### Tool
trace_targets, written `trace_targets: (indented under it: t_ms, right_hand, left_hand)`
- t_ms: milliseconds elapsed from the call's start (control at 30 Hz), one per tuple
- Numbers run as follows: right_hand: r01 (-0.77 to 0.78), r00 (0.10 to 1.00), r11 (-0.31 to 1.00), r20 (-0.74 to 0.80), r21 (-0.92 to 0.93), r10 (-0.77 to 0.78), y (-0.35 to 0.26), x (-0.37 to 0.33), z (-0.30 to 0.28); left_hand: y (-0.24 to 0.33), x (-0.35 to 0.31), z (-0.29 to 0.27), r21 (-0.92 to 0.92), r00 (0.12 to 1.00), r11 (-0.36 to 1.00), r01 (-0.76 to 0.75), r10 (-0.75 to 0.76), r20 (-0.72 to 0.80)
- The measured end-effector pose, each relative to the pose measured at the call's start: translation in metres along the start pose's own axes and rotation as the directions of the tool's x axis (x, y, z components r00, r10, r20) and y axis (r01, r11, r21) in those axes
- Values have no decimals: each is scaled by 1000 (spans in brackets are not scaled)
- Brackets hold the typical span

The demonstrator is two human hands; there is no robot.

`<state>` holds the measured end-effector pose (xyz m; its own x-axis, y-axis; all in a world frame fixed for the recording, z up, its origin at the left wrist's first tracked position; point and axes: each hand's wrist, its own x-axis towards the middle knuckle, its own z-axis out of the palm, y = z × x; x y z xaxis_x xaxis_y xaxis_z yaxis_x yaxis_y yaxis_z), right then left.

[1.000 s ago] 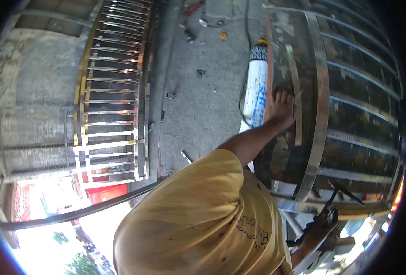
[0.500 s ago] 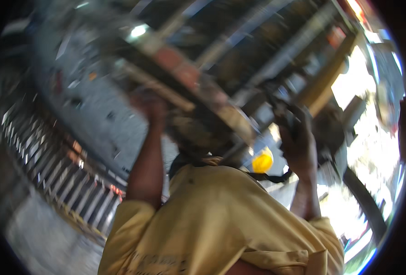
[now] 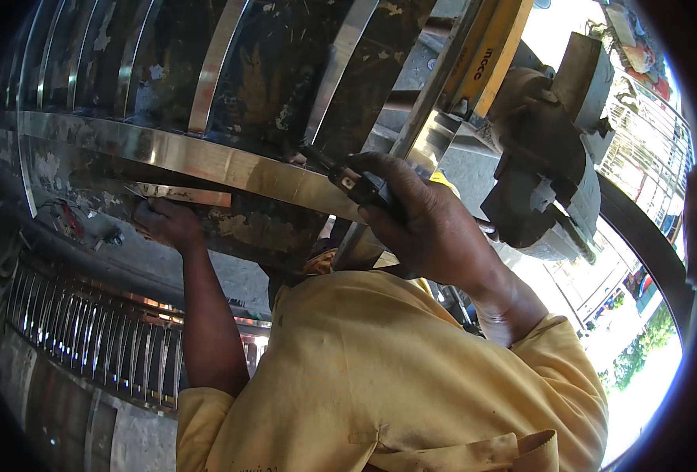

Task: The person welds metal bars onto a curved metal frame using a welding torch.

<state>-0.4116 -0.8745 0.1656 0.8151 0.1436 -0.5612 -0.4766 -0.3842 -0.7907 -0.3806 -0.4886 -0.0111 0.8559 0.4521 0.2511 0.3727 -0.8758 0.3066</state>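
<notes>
The fingers of the right hand [image 3: 435,224] are wrapped around a black-handled tool [image 3: 366,189], whose slim dark end points away to the far left. That end is close to where a bright metal slat [image 3: 329,86] meets a long flat metal band [image 3: 230,161]; whether it touches them I cannot tell. The left hand [image 3: 171,224] is on the left, its fingers bent at the end of a short pale strip [image 3: 195,195], near a thin light rod; whether they grip either one I cannot tell. The strip lies on the near side of the band, over a dark, patchy tabletop [image 3: 270,228]. Further slats run from the band toward the far side. To the far right is a yellow bar [image 3: 486,59], and to the right of it a bulky grey metal device [image 3: 549,149]. On the near left is a slatted metal frame [image 3: 89,330], well apart from both hands
</notes>
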Motion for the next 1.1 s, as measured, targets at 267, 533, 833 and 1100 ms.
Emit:
trace_targets:
  t_ms: [267,533,833,1100]
  right_hand:
    - [147,989,986,21,-75,-146,6,4,1]
    - [239,971,970,37,-48,-238,19,5,4]
    - [170,985,985,-36,-20,-171,16,2,3]
    - [236,972,972,-10,10,-236,25,9,5]
  left_hand:
    - [-5,3,-1,34,1000,999,1,0,-4]
    - [0,3,-2,27,1000,1000,9,-9,-3]
    - [4,3,-3,-15,1000,1000,-2,2,8]
    - [0,3,-1,21,999,999,-31,32,-17]
